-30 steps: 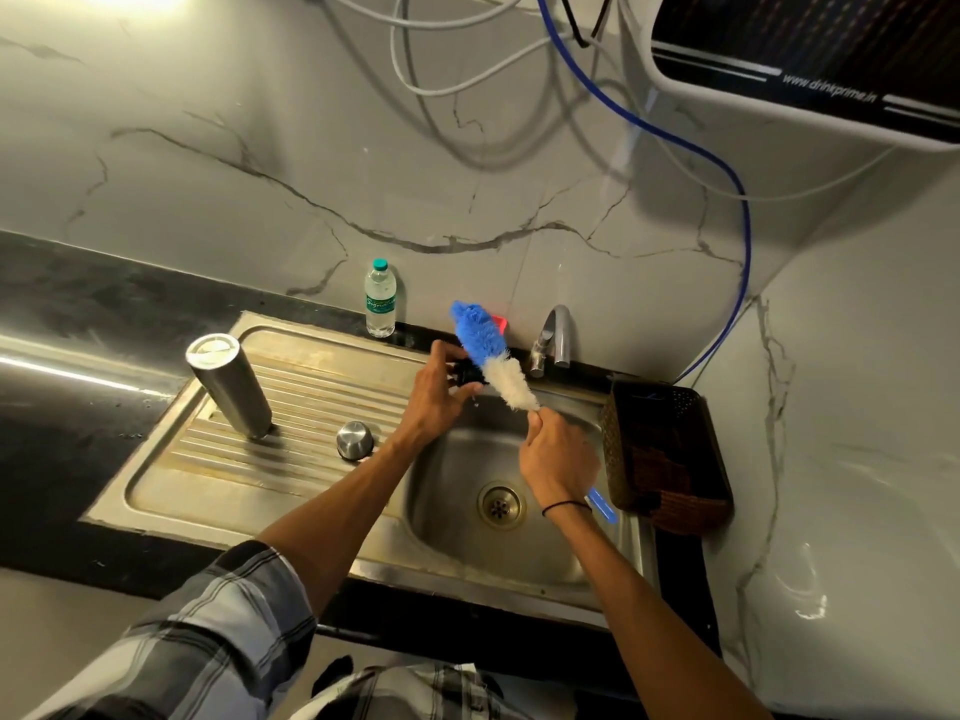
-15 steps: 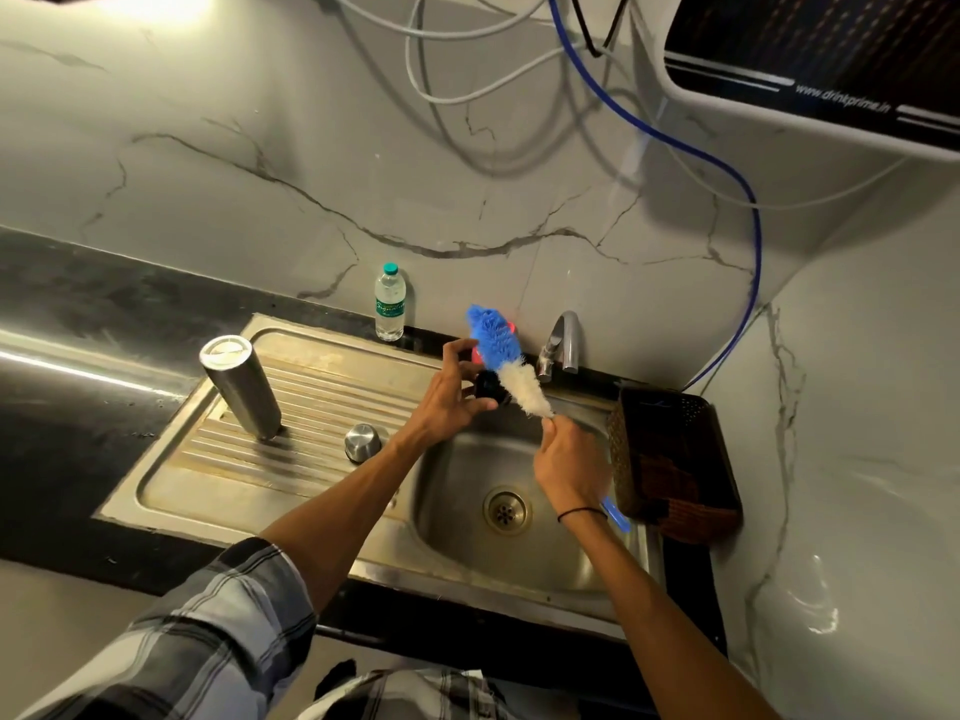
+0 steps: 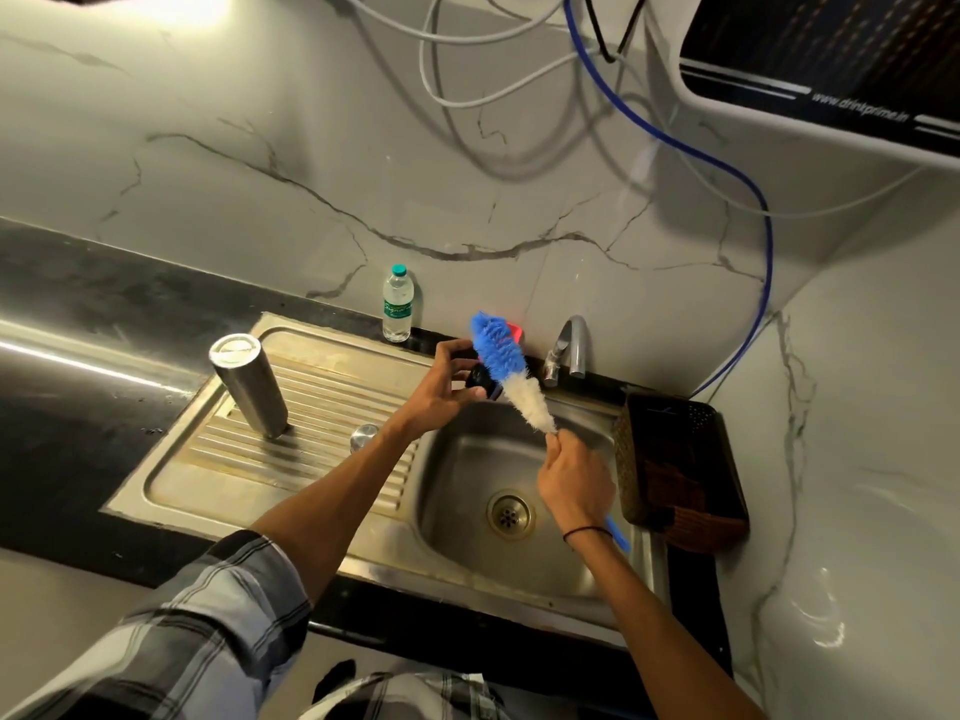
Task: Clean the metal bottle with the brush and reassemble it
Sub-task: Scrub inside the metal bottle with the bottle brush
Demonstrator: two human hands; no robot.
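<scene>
Pinching the small black lid part in my left hand, right hand wrapped round the brush handle, I'd scrub its crevices gently over the sink, metal bottle standing left of centre.

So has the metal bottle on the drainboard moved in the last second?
No. The metal bottle stands on the same ridges of the drainboard, with the same gap to the small metal cap. Only the camera shifted.
</scene>
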